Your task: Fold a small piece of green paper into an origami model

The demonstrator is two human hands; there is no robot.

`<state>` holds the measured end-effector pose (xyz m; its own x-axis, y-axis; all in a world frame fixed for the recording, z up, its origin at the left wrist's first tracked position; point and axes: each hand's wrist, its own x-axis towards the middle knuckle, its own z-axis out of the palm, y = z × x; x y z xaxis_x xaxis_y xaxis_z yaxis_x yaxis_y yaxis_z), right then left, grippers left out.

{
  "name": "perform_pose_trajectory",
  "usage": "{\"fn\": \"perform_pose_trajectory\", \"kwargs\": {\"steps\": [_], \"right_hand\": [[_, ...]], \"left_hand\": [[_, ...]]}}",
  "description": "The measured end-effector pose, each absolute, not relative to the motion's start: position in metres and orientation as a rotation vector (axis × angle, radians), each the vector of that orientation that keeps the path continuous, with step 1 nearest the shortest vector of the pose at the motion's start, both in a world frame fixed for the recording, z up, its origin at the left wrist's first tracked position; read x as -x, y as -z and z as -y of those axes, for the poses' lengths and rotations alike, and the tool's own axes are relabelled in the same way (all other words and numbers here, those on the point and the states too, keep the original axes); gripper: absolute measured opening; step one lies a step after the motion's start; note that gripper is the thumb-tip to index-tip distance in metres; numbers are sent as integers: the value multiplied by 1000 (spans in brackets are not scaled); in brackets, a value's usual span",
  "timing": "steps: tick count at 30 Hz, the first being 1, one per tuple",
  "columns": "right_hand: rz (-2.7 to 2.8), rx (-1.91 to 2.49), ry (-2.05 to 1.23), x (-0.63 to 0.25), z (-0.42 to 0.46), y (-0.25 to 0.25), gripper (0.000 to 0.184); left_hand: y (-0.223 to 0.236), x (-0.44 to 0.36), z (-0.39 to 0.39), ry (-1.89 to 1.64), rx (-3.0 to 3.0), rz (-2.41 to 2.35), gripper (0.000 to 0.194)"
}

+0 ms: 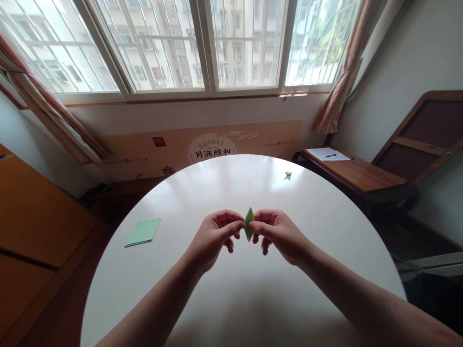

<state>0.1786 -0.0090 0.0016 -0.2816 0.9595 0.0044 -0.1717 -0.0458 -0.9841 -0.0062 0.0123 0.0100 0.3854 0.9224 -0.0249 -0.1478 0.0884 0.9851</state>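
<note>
Between my two hands a small folded piece of green paper (249, 222) is held up above the white table, its narrow diamond shape standing upright with points at top and bottom. My left hand (221, 233) pinches its left edge between thumb and forefinger. On the other side, the thumb of my right hand (275, 230) presses on the paper's face, with the fingers behind it. The lower fingers of both hands hang loosely curled. How the layers lie behind my fingertips is hidden.
A stack of pale green square paper (143, 232) lies on the left of the round white table (231, 299). Toward the far right edge sits a small folded green paper figure (288, 175). Beyond it, a wooden side table (358, 168) carries a white sheet (327, 153) and a pen.
</note>
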Motion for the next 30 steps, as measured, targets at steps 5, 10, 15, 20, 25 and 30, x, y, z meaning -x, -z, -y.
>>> {"fn": "perform_pose_trajectory", "kwargs": {"steps": [5, 10, 15, 20, 25, 30], "right_hand": [[1277, 948, -1497, -179, 9, -2, 24], [1336, 971, -1416, -178, 10, -1, 21], [1377, 1005, -1335, -175, 11, 1, 16], [1386, 1012, -1326, -176, 12, 1, 15], [1377, 1003, -1343, -178, 11, 0, 18], [1332, 970, -1456, -180, 8, -1, 25]], "left_hand": [[-9, 6, -12, -963, -1256, -826, 19], [-10, 7, -10, -975, -1400, -830, 19], [-10, 7, -8, -1001, -1564, -878, 17], [-9, 6, -9, -961, -1521, -899, 20], [-10, 7, -8, -905, -1429, -931, 21], [-13, 5, -8, -894, -1377, -974, 19]]}}
